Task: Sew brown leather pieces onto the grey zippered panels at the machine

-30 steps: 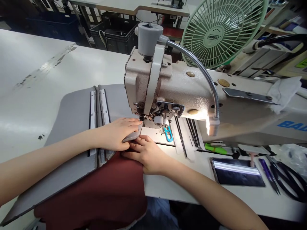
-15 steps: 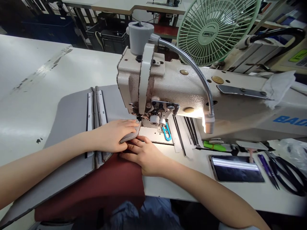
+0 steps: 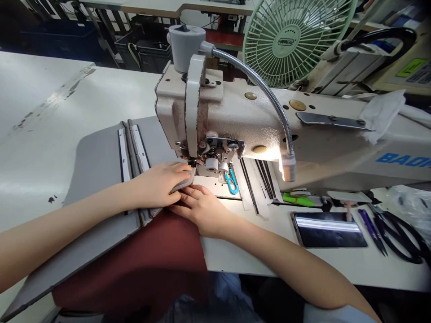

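Observation:
A grey panel [image 3: 97, 157] with two white strips lies left of the sewing machine [image 3: 215, 107], its folded edge under the needle area. My left hand [image 3: 158, 185] presses and grips that folded edge beside the presser foot. Against the same edge, just to the right and nearer me, my right hand [image 3: 205, 211] has its fingertips on the material. Dark red fabric [image 3: 144, 264] hangs over the table's front edge, below both hands. Blue thread snips [image 3: 231, 180] rest on the machine bed.
A lit lamp [image 3: 288, 168] hangs from a flexible neck. Right of the machine are black strips [image 3: 264, 179], a phone [image 3: 330, 229], a purple tool [image 3: 372, 231] and black scissors [image 3: 399, 237]. A green fan [image 3: 286, 42] stands behind.
The whole view has shifted slightly, so the machine appears further left and higher. Both hands remain at the folded edge, and the red fabric's lower right part has spread a little to the right.

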`<state>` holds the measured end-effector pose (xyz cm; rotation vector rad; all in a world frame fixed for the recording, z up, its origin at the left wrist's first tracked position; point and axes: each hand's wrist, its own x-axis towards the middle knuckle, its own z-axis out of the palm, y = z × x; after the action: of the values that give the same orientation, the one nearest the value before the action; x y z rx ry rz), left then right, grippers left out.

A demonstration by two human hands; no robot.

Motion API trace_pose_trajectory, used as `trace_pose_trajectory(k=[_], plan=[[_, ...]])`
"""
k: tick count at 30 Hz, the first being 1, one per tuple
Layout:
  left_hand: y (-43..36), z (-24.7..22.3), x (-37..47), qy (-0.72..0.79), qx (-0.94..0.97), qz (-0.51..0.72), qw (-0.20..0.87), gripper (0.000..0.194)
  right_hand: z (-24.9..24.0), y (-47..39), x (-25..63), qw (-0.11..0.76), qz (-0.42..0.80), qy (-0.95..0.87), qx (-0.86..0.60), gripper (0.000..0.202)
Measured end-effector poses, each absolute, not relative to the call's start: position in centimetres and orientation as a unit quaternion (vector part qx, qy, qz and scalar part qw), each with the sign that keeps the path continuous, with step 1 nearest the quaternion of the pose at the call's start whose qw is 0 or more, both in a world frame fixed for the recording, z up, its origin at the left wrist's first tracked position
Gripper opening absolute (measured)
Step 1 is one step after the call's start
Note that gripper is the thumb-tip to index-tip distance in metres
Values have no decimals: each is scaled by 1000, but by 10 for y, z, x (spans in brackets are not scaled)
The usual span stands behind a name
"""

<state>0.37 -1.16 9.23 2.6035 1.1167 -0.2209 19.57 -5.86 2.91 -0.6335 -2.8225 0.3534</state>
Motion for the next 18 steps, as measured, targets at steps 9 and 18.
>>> trace_pose_trajectory(k=[9,18], plan=[[-30,98,10,409,895,-142,103,27,27,-74,197,120,67,-966,-217,41],[-21,95,13,397,909,-118,51,35,40,-53,208,63,118,-966,-221,58]])
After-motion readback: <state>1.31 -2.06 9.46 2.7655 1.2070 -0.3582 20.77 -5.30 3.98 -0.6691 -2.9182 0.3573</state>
